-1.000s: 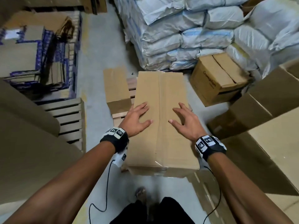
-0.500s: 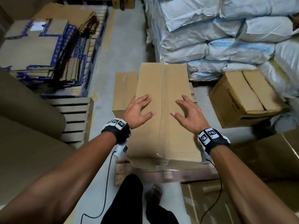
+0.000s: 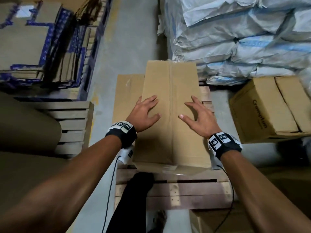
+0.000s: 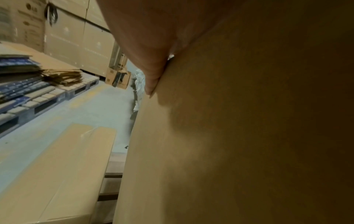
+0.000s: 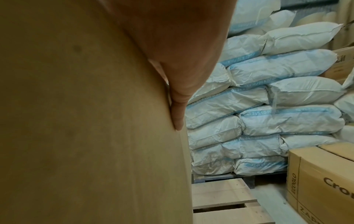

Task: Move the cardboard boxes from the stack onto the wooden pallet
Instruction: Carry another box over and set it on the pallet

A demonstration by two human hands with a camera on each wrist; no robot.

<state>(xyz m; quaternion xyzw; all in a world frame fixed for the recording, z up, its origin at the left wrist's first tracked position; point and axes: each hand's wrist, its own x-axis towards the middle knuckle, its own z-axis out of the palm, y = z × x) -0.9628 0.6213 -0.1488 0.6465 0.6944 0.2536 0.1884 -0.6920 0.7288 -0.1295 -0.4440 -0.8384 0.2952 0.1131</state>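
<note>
A long brown cardboard box (image 3: 170,132) is held lengthwise over the wooden pallet (image 3: 185,189). My left hand (image 3: 144,115) lies on its top left with fingers spread. My right hand (image 3: 198,118) lies on its top right, fingers spread and slightly arched. A second, flatter cardboard box (image 3: 127,95) lies on the pallet's left part, beside the held box. In the left wrist view the held box (image 4: 249,136) fills the right side and a finger (image 4: 153,75) presses on it. In the right wrist view the box (image 5: 86,121) fills the left, with a finger (image 5: 178,113) against it.
White sacks (image 3: 244,39) are piled behind and right of the pallet. A printed carton (image 3: 269,108) stands on the right. Flattened cartons (image 3: 33,44) and another pallet (image 3: 72,121) are to the left across a grey floor strip. Large brown boxes (image 3: 25,148) stand near left.
The box has travelled forward with both hands and now sits over the pallet, whose near edge has come into view. Both hands keep their places on the box top.
</note>
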